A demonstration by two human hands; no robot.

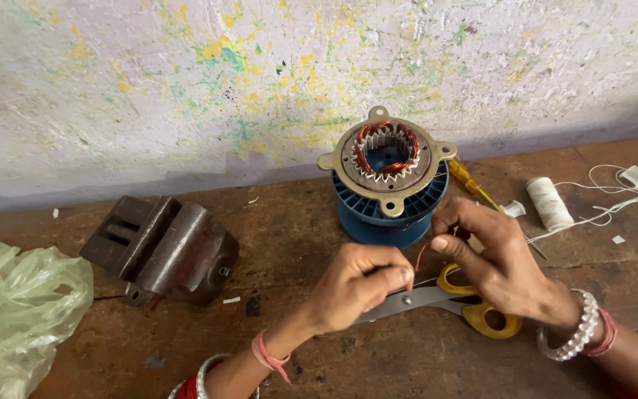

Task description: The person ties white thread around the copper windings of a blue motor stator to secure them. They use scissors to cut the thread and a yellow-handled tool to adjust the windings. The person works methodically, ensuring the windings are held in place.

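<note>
A thin copper wire [420, 256] runs between the two hands, just in front of the stator [387, 159]. The left hand [359, 284] is closed, thumb and fingers pinched on the wire's lower end. The right hand [492, 262] is also closed in a pinch, thumb and forefinger gripping the upper end near the stator's base. The wire is very fine and only a short reddish stretch shows between the fingertips.

The stator, a metal ring with copper windings around its inner teeth, sits on a blue spool [391, 210] at the back of the worktop [282, 222], just beyond the hands. Yellow-handled scissors [452, 299] lie flat on the worktop under the hands, touching neither as far as can be seen.

The step in hand looks like handling a loose winding lead: holding it taut between both pinches. Any further move calls for a steady, light grip, since wire this thin would kink or snap easily.

A yellow-handled screwdriver [474, 185] lies just right of the spool, a thread spool [549, 203] with loose white thread farther right. A vise [164, 247] stands to the left, a green bag [16, 310] at the left edge.
</note>
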